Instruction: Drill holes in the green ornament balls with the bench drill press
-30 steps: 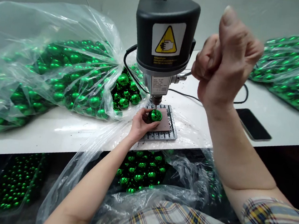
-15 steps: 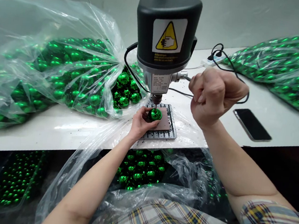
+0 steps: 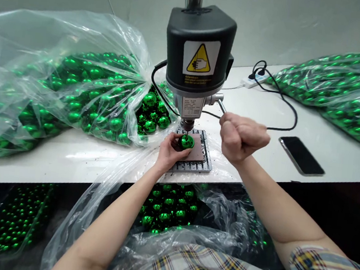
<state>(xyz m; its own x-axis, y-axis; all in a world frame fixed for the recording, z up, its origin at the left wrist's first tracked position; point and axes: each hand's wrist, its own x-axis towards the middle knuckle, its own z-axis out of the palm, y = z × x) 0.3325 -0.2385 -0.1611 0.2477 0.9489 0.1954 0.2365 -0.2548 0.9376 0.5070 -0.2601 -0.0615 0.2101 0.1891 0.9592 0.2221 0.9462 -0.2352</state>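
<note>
Between the thumb and fingers of my left hand is a shiny green ball, resting on a pinkish board over the slotted metal base of a small drill press. The drill bit stands right over the ball's top; whether it has gone in I cannot tell. My right hand is closed in a fist around the end of the press's feed lever. Dark shavings lie scattered on the base.
At the left lies a clear plastic bag of green balls, its mouth facing the press. Another full bag lies at the right. A phone and a power strip sit on the white table. More balls fill plastic below the table edge.
My right hand has swung the lever down and toward the left. My left hand keeps the ball on the board. The whole view has shifted slightly.
</note>
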